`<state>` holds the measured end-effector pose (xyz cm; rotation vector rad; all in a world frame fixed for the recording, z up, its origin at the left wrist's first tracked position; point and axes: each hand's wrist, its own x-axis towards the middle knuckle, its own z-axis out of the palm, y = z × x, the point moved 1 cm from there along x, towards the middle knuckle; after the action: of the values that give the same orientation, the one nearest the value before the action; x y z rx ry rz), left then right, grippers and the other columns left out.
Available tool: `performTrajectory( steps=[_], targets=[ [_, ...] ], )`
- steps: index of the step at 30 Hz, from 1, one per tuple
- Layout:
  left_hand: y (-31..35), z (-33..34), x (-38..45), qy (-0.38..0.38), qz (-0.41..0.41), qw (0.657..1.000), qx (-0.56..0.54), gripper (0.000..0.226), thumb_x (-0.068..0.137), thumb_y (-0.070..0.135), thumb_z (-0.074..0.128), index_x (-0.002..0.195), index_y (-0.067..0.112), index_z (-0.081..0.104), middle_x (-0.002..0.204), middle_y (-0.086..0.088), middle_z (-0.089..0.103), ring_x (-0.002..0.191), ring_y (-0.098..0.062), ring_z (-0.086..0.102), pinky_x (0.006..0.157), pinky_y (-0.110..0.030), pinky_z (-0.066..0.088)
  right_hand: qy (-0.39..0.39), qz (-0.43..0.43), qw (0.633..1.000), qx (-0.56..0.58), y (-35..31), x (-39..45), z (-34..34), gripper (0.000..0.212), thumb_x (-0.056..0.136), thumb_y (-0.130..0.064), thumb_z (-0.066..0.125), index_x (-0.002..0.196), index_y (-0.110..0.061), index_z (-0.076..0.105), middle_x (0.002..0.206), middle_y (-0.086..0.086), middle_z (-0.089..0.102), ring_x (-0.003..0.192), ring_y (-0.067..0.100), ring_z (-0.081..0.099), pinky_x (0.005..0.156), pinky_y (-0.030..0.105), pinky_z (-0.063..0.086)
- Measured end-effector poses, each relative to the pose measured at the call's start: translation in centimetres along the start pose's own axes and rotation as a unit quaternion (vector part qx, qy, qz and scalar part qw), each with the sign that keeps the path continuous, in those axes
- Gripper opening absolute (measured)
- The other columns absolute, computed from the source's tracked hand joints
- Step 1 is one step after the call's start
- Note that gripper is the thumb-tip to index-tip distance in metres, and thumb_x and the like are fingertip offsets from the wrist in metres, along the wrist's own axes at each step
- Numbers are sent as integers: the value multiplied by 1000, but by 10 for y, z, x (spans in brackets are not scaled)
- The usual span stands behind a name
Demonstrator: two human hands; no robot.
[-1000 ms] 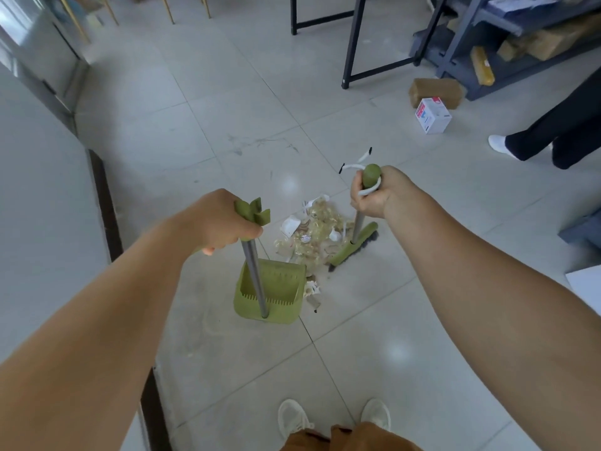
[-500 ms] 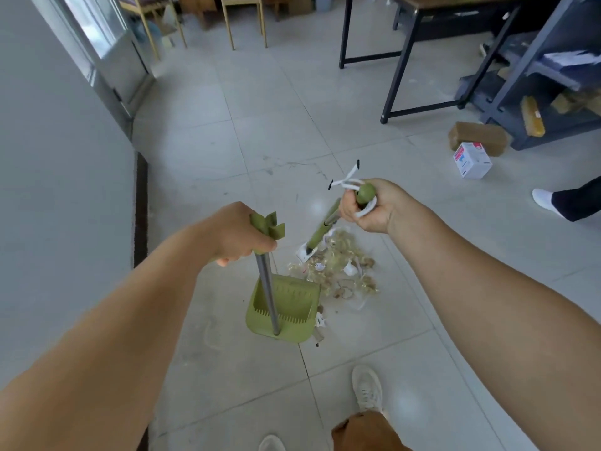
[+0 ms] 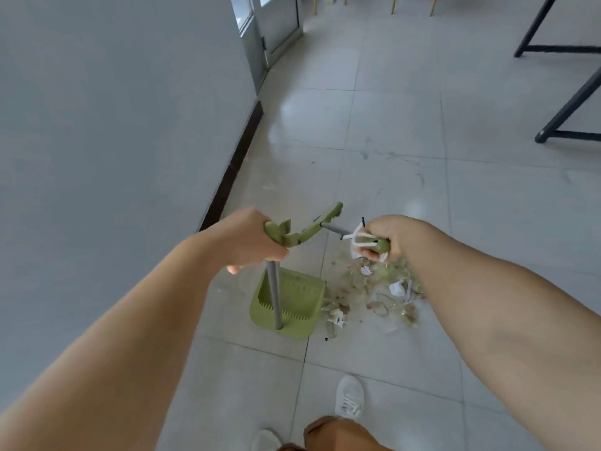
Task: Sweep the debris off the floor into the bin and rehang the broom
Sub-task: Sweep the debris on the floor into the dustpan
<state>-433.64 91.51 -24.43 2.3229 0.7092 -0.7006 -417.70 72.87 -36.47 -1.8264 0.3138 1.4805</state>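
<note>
My left hand (image 3: 252, 237) grips the green top of the dustpan's grey pole (image 3: 273, 289). The green dustpan (image 3: 297, 304) stands on the tiled floor below that hand. My right hand (image 3: 382, 236) grips the green end of the broom handle, where a white cord loop hangs. The broom (image 3: 320, 222) is lifted off the floor, and its green head points up and left, just beyond my left hand. A pile of debris (image 3: 383, 292), made of paper scraps and wood shavings, lies right of the dustpan, partly hidden under my right forearm.
A grey wall (image 3: 113, 109) with a dark skirting runs along the left, ending at a door (image 3: 276, 24). Black table legs (image 3: 569, 109) stand at the far right. My white shoes (image 3: 349, 398) are on the tiles at the bottom.
The broom head has risen from the floor by the debris and swung up to the left. My view has turned left toward the wall; the boxes and shelf have gone out of sight.
</note>
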Motion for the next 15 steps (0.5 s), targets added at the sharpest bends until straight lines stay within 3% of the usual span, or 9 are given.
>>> performTrajectory(
  steps=[2, 4, 7, 9, 12, 15],
  targets=[
    [-4, 8, -11, 13, -11, 1000, -14, 19, 78, 23, 70, 75, 9, 58, 56, -5, 44, 48, -22, 39, 47, -26, 38, 43, 19, 981, -188, 17, -1, -8, 23, 93, -5, 43, 73, -9, 55, 66, 7, 49, 42, 15, 45, 42, 21, 36],
    [-8, 16, -24, 30, -21, 999, -28, 22, 77, 24, 70, 81, 4, 61, 56, -4, 44, 48, -22, 40, 46, -26, 40, 86, -3, 959, -271, 33, -4, -23, 19, 92, -4, 46, 75, -10, 51, 69, 7, 52, 51, 18, 51, 48, 24, 43],
    [-12, 35, -48, 48, -32, 997, -47, 31, 78, 25, 71, 90, -3, 63, 57, -5, 46, 47, -21, 40, 44, -26, 41, 71, 33, 917, -391, 57, -29, -36, 25, 94, -3, 39, 76, 1, 57, 36, 6, 52, 25, 15, 45, 35, 11, 36],
    [-12, 51, -68, 61, -35, 996, -52, 31, 78, 25, 71, 92, -3, 64, 56, -5, 47, 46, -21, 40, 44, -26, 42, 74, 31, 905, -419, 71, -36, -42, 35, 98, -6, 36, 70, 0, 57, 31, 3, 49, 21, 12, 39, 29, 8, 29],
    [-10, 81, -101, 75, -41, 994, -62, 31, 79, 26, 72, 91, -2, 65, 55, -4, 48, 46, -21, 41, 44, -26, 40, 95, 37, 902, -419, 97, -40, -48, 39, 96, -18, 39, 68, -4, 62, 54, 7, 45, 43, 14, 32, 41, 17, 32],
    [-7, 114, -139, 91, -54, 992, -72, 27, 80, 29, 73, 90, 4, 67, 56, -3, 52, 45, -19, 44, 43, -25, 41, 105, 25, 902, -418, 121, -57, -46, 43, 96, -26, 39, 58, -10, 54, 64, 6, 48, 39, 13, 30, 46, 20, 28]
  ],
)
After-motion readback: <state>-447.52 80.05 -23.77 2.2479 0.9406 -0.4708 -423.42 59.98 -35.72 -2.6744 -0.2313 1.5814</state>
